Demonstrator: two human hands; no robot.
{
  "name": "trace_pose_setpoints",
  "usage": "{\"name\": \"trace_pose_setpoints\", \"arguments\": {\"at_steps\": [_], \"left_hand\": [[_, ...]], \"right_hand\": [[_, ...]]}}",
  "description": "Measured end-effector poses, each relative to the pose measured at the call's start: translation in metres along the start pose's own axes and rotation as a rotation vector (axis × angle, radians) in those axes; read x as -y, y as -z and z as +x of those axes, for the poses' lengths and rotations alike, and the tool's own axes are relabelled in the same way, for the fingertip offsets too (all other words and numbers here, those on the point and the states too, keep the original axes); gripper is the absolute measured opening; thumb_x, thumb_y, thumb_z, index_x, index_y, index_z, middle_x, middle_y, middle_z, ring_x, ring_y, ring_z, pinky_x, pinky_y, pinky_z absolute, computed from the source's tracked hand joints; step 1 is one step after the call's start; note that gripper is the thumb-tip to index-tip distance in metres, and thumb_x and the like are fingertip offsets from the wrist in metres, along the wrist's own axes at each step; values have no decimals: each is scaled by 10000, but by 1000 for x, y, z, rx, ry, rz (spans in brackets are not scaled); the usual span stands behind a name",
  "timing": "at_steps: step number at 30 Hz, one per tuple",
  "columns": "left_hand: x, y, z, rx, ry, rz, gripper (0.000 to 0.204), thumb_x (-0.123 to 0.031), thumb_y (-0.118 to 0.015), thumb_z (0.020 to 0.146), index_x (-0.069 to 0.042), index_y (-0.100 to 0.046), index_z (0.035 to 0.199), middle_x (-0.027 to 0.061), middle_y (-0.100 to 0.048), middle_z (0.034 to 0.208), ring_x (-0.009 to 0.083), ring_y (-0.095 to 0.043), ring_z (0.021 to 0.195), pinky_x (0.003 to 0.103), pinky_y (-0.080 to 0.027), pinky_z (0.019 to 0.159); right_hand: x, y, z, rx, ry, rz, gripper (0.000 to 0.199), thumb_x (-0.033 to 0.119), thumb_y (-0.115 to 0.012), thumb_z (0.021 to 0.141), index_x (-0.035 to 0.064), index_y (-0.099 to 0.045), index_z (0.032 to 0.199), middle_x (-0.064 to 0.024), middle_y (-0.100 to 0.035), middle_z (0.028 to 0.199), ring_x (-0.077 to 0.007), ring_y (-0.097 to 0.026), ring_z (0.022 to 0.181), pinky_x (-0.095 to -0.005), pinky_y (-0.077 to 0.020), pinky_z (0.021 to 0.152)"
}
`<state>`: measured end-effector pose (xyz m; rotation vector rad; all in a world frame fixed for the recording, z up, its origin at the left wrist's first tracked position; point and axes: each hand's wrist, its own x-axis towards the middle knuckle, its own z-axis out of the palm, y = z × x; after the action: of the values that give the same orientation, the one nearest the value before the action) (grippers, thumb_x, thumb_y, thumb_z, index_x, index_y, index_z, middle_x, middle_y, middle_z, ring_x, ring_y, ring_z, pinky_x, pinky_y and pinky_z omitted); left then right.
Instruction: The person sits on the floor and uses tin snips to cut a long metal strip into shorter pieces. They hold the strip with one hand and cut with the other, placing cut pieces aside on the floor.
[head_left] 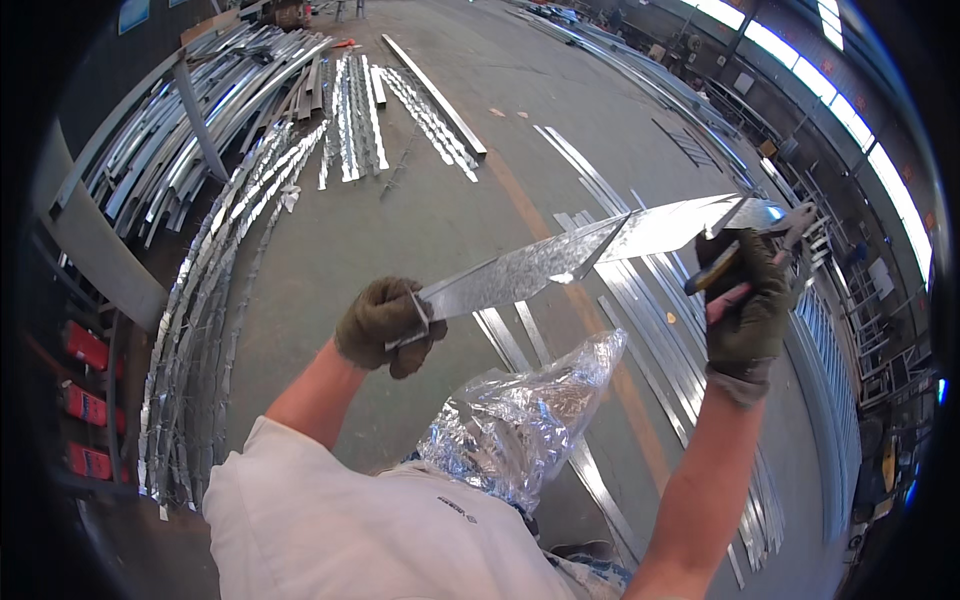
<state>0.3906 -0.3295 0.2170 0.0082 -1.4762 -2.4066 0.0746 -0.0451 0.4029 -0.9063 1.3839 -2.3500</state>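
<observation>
A long, shiny sheet-metal strip (530, 265) with pointed, bent-up notches spans the space between my hands, rising to the right. My left hand (390, 325), in a dark green work glove, is closed around the strip's left end. On the right, my gloved right hand (748, 310) is closed around a pliers-like hand tool (795, 228) with pink and yellow-black handle parts. The tool's head points up and right, by the strip's far end. Whether its jaws touch the metal I cannot tell. Crumpled clear plastic film (530, 415) covers my lap.
Long notched metal strips (215, 290) lean along the left, beside a rack of metal profiles (190, 120). More notched strips (350, 120) lie on the floor ahead. Flat metal strips (650, 310) lie on the floor at right. Red boxes (88, 405) stand at far left.
</observation>
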Motion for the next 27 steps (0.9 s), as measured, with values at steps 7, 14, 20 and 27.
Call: {"name": "trace_pose_setpoints", "arguments": {"at_steps": [7, 14, 20, 27], "left_hand": [[-5, -66, -42, -206, 180, 133, 410, -383, -737, 1096, 26, -736, 1075, 120, -749, 761, 224, -719, 579, 371, -560, 525], [20, -102, -52, -160, 198, 185, 453, -438, -659, 1172, 5, -749, 1203, 112, -811, 971, 187, -775, 820, 361, -647, 752], [41, -124, -54, -195, 210, 207, 456, -440, -617, 1192, -8, -740, 1115, 92, -800, 966, 154, -733, 808, 329, -606, 750], [90, -113, -25, -478, 333, -101, 316, -332, -697, 1154, -22, -702, 1212, 87, -793, 986, 150, -709, 754, 325, -574, 704]], "right_hand": [[-65, 11, 34, -55, -160, 176, 159, 132, -764, 1054, 74, -752, 1202, -65, -761, 1100, -231, -763, 1045, -416, -641, 989], [-120, 6, 44, -143, -359, 291, 143, 119, -806, 1026, 113, -743, 1154, 11, -724, 979, -117, -706, 872, -272, -584, 757], [-190, 34, 51, -60, -468, 309, 166, 125, -808, 1032, 82, -759, 1185, -41, -761, 1022, -174, -750, 925, -350, -633, 875], [-255, 20, 3, -56, -791, 162, 327, 69, -781, 1024, -4, -660, 1320, -144, -742, 1114, -303, -758, 980, -451, -660, 852]]}}
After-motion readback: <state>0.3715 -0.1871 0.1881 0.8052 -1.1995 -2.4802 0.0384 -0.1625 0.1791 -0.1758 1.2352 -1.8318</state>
